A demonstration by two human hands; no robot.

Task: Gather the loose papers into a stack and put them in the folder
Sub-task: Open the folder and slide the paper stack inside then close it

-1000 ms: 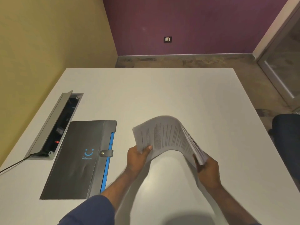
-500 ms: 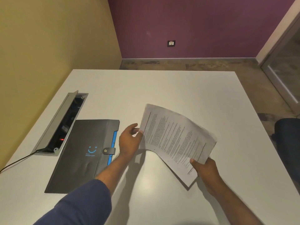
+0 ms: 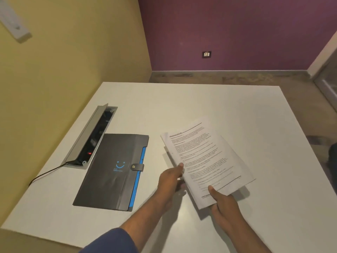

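I've got the paper stack (image 3: 206,161) held just above the counter (image 3: 237,110), right of the folder (image 3: 113,170). My left hand (image 3: 170,181) pinches the stack's left long edge, thumb on top. My right hand (image 3: 223,203) grips the near bottom corner, thumb pressed on the top sheet, fingers underneath.

Handling: light, thin, floppy. Sheets aren't fully squared, edges fan out at the top left and along the right. Probably slippery sheet on sheet, so a loose pinch would let the inner pages slide out. Best hold looks like two opposite edges, thumbs on top, fingers under, so it doesn't sag in the middle. I'd tap an edge on the counter to square it.

Folder lies flat on the counter, closed, strap tab (image 3: 137,167) snapped over the flap, blue edge (image 3: 139,172) showing along its right side. Stiffer than the paper. The tab needs undoing, so one hand must carry the stack alone; gripping mid-edge would likely limit droop.
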